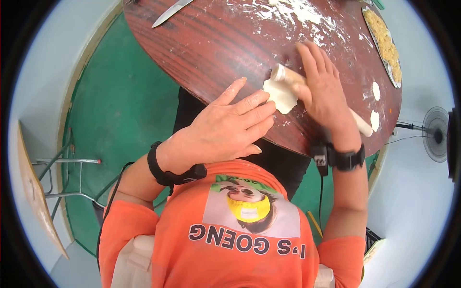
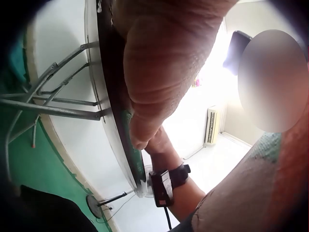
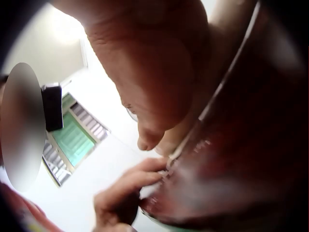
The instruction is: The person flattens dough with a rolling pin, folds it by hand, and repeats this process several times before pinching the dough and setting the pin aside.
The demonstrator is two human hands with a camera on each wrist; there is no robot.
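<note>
On the dark red table lies a flattened round of white dough [image 1: 282, 98], partly under one end of a pale rolling pin [image 1: 361, 123]. My right hand [image 1: 326, 91] lies over the pin with its fingers extended, blurred at the tips. The fingertips of my left hand [image 1: 235, 122] touch the dough's near left edge, fingers spread. In the left wrist view my left hand [image 2: 161, 63] fills the top; in the right wrist view my right hand [image 3: 145, 72] is close up beside the table edge.
A knife [image 1: 170, 13] lies at the table's upper left. Loose flour [image 1: 300, 12] is scattered at the far side. Two small dough pieces [image 1: 376, 91] sit on the right, near a long plate of yellowish filling [image 1: 384, 43]. A fan [image 1: 434, 134] stands beyond the table.
</note>
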